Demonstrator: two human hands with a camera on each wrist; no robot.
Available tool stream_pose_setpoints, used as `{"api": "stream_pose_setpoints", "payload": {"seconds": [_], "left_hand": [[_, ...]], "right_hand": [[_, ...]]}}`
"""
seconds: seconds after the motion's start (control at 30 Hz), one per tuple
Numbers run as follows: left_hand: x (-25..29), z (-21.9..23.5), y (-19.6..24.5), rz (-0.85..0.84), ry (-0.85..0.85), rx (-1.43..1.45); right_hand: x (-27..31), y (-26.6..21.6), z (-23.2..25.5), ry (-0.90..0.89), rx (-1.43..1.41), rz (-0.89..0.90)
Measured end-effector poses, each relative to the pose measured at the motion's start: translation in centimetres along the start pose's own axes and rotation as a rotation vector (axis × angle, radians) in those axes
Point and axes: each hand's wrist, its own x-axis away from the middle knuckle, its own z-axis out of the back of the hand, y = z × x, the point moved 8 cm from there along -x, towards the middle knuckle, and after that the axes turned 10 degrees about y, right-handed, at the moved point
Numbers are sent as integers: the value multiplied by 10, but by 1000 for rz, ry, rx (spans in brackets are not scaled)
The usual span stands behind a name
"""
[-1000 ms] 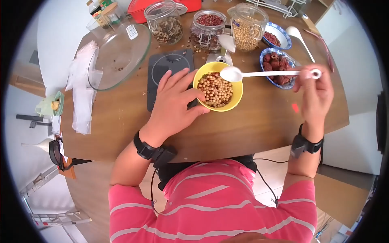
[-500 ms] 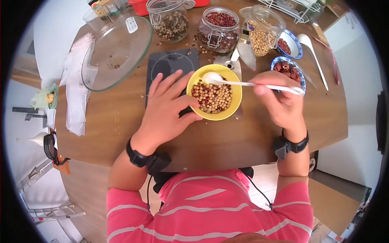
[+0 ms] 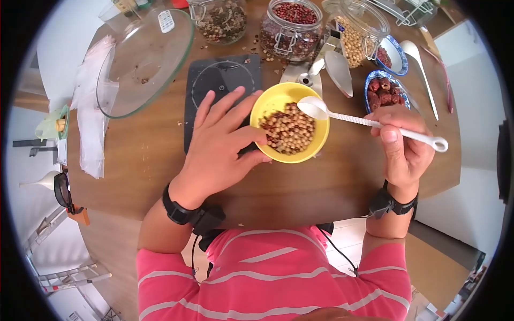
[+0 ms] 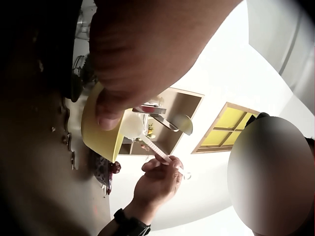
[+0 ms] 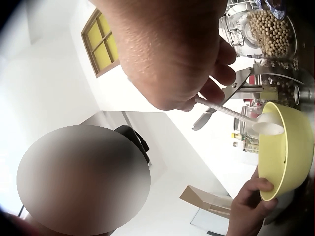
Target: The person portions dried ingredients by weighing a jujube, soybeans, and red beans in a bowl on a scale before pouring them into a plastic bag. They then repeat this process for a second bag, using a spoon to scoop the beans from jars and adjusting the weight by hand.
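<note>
A yellow bowl (image 3: 262, 101) holds pale round beans mixed with small dark red ones (image 3: 292, 128). My left hand (image 3: 219, 136) pinches its left rim between thumb and forefinger, the other fingers spread over a dark scale (image 3: 206, 77). In my right hand (image 3: 404, 150) is a white long-handled spoon (image 3: 342, 116), gripped by its ribbed handle. Its bowl hovers over the beans at the right rim; in the right wrist view the spoon's bowl (image 5: 269, 123) overlaps the rim of the yellow bowl (image 5: 298, 152).
Jars of dark dried pieces (image 3: 219, 27), red beans (image 3: 292, 37) and pale beans (image 3: 350, 45) stand at the back. Blue-patterned bowls hold dark red dried fruit (image 3: 383, 96) and small red bits (image 3: 383, 60). A second white spoon (image 3: 425, 75), glass lid (image 3: 144, 69) and plastic bags (image 3: 93, 128) lie around.
The white spoon dipped from above the right rim into the yellow bowl, then rose back to that rim. My right hand moved left, then right again. My left hand kept its hold on the bowl.
</note>
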Motion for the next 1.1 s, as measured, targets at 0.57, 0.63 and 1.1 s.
{"api": "stream_pose_setpoints", "payload": {"seconds": [0.57, 0.63, 1.1], "left_hand": [[1, 11, -7, 11, 128, -64], [1, 11, -8, 10, 140, -52], [2, 11, -6, 7, 140, -27]], "right_hand": [[5, 31, -11, -21, -73, -210], [7, 31, -14, -16, -90, -186], [12, 44, -29, -23, -222, -329]]}}
